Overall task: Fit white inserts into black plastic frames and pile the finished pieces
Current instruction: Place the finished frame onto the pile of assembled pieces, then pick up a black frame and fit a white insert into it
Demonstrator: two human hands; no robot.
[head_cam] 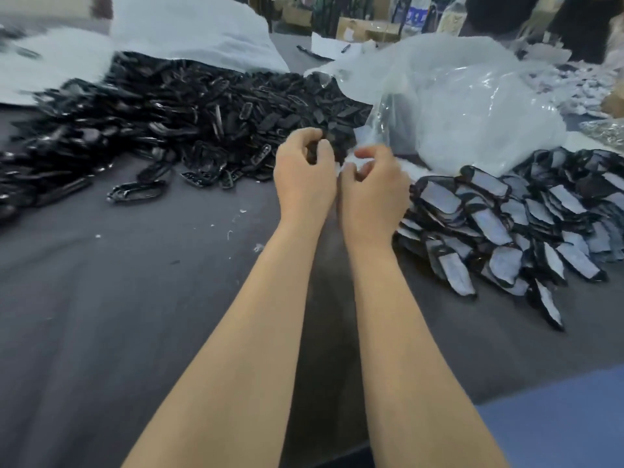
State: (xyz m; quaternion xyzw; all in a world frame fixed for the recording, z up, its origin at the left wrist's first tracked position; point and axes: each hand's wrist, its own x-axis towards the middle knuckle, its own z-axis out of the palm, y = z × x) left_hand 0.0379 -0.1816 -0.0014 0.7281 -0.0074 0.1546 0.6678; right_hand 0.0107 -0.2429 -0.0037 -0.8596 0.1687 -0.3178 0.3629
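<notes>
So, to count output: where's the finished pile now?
Head view: the finished pile lies on the table, right side, beside the right hand, just nearer than the clear plastic bag.

On the table [101,315], a heap of empty frames [162,119] is spreading across the left side, with a sheet [189,32] lying behind it. A bag of inserts [472,106] is sitting far right, a pile of finished pieces [506,228] is lying just before it, and the left hand [304,177] and right hand [374,187] are hovering side by side between the heaps.
</notes>
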